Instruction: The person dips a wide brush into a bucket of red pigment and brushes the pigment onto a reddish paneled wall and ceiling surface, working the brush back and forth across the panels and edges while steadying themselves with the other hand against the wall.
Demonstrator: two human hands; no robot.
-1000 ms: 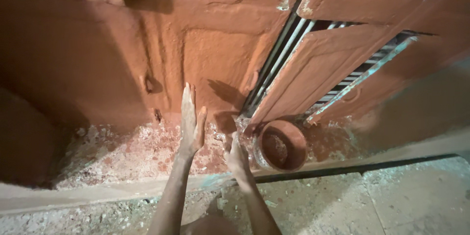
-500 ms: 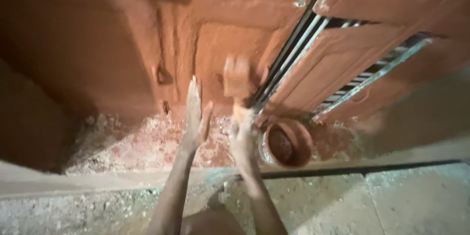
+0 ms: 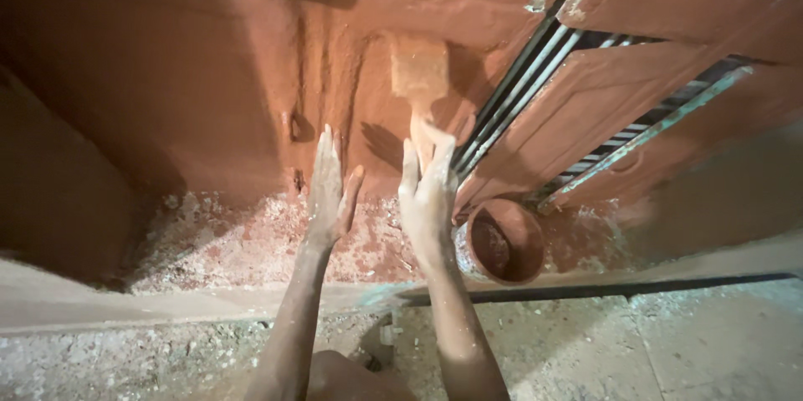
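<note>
Brush [image 3: 420, 75] held against the red wall [image 3: 184, 100]
It is gripped by right-hand [image 3: 428, 196] fingers; left hand [image 3: 331, 192] is laid flat, fingers wide; pot [image 3: 502, 242] at 4 o'clock.

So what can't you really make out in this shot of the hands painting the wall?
- Brush in the right hand: head view, blurred by motion; its handle is hidden behind the fingers.
- Inside of the paint bowl: shadowed, level unclear.
- Left hand: palm faces away.
- Door grille: cut off by the right edge.
</note>
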